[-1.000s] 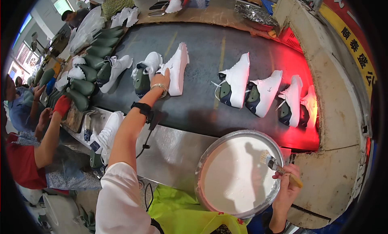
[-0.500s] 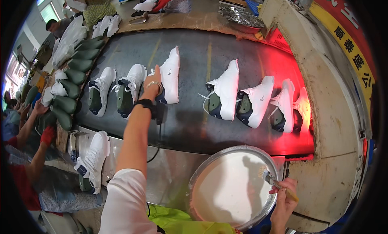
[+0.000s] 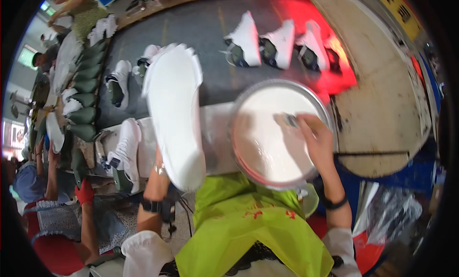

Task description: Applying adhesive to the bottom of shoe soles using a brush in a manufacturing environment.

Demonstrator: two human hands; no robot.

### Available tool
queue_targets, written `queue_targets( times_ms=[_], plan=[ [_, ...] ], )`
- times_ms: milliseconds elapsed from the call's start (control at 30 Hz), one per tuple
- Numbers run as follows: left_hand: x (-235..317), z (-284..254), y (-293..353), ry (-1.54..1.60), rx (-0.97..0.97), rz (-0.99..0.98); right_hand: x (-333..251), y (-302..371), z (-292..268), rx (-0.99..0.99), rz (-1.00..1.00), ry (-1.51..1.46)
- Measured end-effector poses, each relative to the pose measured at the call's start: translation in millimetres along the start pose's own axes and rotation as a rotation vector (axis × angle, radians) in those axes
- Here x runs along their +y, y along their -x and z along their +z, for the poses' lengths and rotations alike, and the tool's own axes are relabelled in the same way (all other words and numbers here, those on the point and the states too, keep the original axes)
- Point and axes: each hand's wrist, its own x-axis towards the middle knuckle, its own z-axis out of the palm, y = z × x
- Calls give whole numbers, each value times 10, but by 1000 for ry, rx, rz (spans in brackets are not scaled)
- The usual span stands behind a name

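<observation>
A: In the head view, what has the left hand (image 3: 159, 158) got?

B: A white shoe (image 3: 174, 112), held up in the air with its pale sole facing the camera. It covers the fingers, so I can't see how they lie, but the grip is clamped on that shoe; the wrist shows below, with a bracelet and a black band.

A: And the right hand (image 3: 315, 136)?

B: Its grip is together around a brush (image 3: 289, 119), bristles pointing left over the white liquid (image 3: 260, 148) in a round basin (image 3: 282, 185). I can't tell whether the bristles touch it.

A: What stands behind?

B: A dark grey surface (image 3: 205, 42) with yellow lines. A row of shoes (image 3: 278, 45) is on its right part, by a red glow. Two more are on the left; the held shoe partly hides the nearer one.

A: Anything closer in?

B: A laced white sneaker (image 3: 125, 155) left of the held shoe, at the metal surface (image 3: 217, 128). Farther left, beside a row of green shoe forms (image 3: 86, 86), a co-worker's red glove (image 3: 85, 192) touches a similar green piece. The wearer has a yellow-green apron (image 3: 253, 229).
</observation>
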Motion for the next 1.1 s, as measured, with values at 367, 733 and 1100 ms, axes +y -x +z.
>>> queue_targets(
  times_ms=[367,733,1100],
  plan=[
    [-1976,129,1652,123,25,-20,99,-159,400,-237,-45,520],
    [-1745,798,1602,55,110,67,115,-123,84,-105,-113,217],
    [-1734,973,1617,-460,124,183,-780,315,460,-490,1,-540]
  ],
)
